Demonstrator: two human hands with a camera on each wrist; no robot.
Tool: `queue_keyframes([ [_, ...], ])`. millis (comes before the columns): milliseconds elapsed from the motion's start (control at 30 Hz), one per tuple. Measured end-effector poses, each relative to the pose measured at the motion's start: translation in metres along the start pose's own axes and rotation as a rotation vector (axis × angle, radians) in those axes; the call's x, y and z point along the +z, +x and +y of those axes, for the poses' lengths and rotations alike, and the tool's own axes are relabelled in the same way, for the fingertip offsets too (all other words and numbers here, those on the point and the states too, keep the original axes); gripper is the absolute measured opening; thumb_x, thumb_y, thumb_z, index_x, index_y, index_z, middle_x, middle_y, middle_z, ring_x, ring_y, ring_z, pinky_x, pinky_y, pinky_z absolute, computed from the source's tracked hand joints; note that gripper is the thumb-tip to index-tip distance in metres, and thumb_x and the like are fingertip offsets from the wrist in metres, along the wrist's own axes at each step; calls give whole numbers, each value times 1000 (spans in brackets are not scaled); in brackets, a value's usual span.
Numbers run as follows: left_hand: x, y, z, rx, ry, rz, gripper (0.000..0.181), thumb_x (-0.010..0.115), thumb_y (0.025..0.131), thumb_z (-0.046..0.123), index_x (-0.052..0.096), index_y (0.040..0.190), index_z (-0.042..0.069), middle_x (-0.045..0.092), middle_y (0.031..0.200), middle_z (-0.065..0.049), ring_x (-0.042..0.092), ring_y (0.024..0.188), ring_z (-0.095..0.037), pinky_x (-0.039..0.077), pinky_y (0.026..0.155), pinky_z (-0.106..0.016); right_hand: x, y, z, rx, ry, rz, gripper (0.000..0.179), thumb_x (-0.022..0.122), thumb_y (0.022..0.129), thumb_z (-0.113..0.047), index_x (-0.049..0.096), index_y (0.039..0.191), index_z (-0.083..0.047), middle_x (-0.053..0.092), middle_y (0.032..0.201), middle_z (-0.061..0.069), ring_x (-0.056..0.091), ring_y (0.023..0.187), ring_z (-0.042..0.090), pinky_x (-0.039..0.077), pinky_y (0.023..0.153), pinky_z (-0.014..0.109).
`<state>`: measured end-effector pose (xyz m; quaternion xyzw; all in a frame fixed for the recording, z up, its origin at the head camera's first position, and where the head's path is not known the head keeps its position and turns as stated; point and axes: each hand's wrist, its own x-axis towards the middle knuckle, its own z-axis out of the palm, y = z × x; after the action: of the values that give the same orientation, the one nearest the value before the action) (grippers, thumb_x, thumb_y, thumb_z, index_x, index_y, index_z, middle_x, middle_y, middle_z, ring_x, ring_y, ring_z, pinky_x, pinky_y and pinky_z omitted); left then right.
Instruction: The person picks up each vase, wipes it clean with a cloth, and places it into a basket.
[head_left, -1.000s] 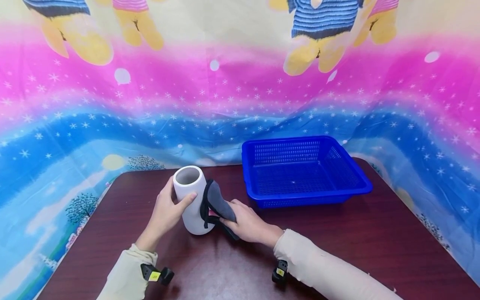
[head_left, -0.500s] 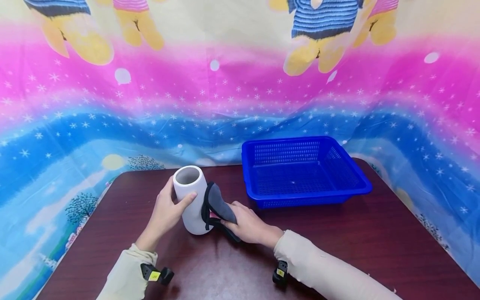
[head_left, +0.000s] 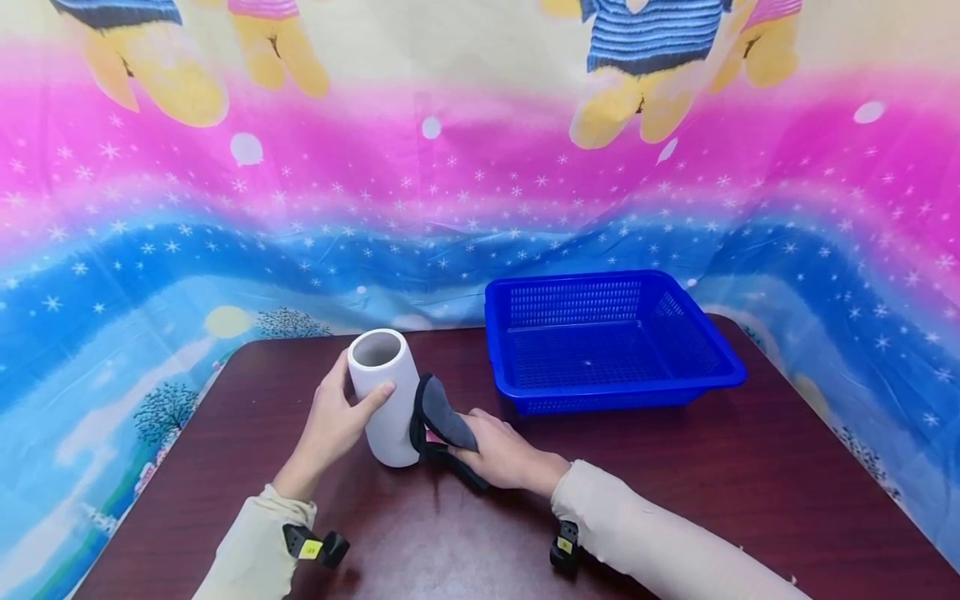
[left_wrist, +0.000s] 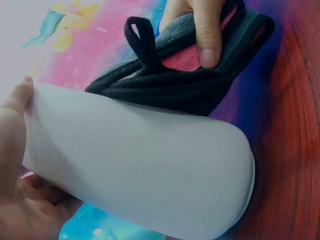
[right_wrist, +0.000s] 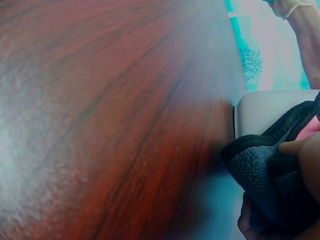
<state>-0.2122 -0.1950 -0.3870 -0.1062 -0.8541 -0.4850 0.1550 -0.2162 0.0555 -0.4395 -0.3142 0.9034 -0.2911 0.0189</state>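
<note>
A white vase (head_left: 390, 417), open at its top, tilts slightly over the table. My left hand (head_left: 333, 421) grips its upper part, the thumb across the front and the fingers round the far side. In my right hand (head_left: 502, 450) is a folded grey cloth (head_left: 445, 414) with black edging and a pink inner side, pinched between thumb and fingers. The cloth lies against the vase's right side. From the left wrist, the cloth (left_wrist: 165, 90) shows a black hanging loop and runs along the smooth vase wall (left_wrist: 140, 155). In the right wrist view the cloth (right_wrist: 265, 170) overlaps the vase's lower end.
A blue plastic basket (head_left: 600, 392) with perforated walls stands at the back right of the dark red-brown table (head_left: 675, 483). A patterned curtain (head_left: 450, 183) hangs round the table's back and sides. Each sleeve carries a small black wrist camera (head_left: 315, 546).
My right hand and the cloth have slid slightly down and to the right along the vase's side. My left hand and the vase stay almost in place.
</note>
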Motion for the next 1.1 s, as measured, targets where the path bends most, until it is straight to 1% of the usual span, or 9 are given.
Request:
queue_keyframes([
  [100,0,0,0,-1,-3,-3,64,75,92,26,46,147,12,60,136,-14,61,117,-31,53,96,-56,0,-1,0,1,4,-16,13,67,96,-22,67,108,-19,64,89,-3,57,89,12,50,73,28],
  [200,-1,0,0,0,-1,-5,64,74,92,27,45,147,12,60,136,-14,61,118,-31,53,97,-57,-1,-4,1,-3,-7,-44,11,69,95,-20,67,105,-19,63,88,-2,56,85,11,49,69,27],
  [333,-1,0,0,-2,4,-9,65,74,92,28,45,148,13,60,137,-14,60,119,-31,52,98,-58,0,-5,1,0,-33,-67,12,70,94,-20,66,105,-20,62,88,-2,55,83,11,49,66,25],
  [567,-1,1,-1,-12,11,-8,66,75,91,29,45,148,12,61,136,-15,62,117,-32,53,96,-58,-2,-5,0,21,-92,-100,9,70,94,-23,65,102,-24,62,86,-4,56,83,12,47,64,26],
  [800,0,1,-1,-8,8,-10,67,75,91,29,45,148,12,61,136,-15,62,117,-32,53,97,-57,-3,-7,-1,52,-140,-129,11,70,95,-25,66,105,-25,59,85,-3,54,82,13,45,61,27],
  [967,0,1,-1,-3,2,-4,66,76,91,28,46,147,12,61,135,-15,63,116,-32,53,97,-56,-4,-8,-1,49,-175,-132,12,70,95,-27,66,106,-24,59,85,-2,56,81,15,46,60,29],
  [1100,-1,0,-1,-10,-4,-7,66,75,91,29,45,147,12,60,136,-15,63,116,-32,54,96,-57,-5,-8,-2,44,-195,-136,14,70,95,-28,66,107,-23,60,86,-1,57,82,16,47,60,30],
])
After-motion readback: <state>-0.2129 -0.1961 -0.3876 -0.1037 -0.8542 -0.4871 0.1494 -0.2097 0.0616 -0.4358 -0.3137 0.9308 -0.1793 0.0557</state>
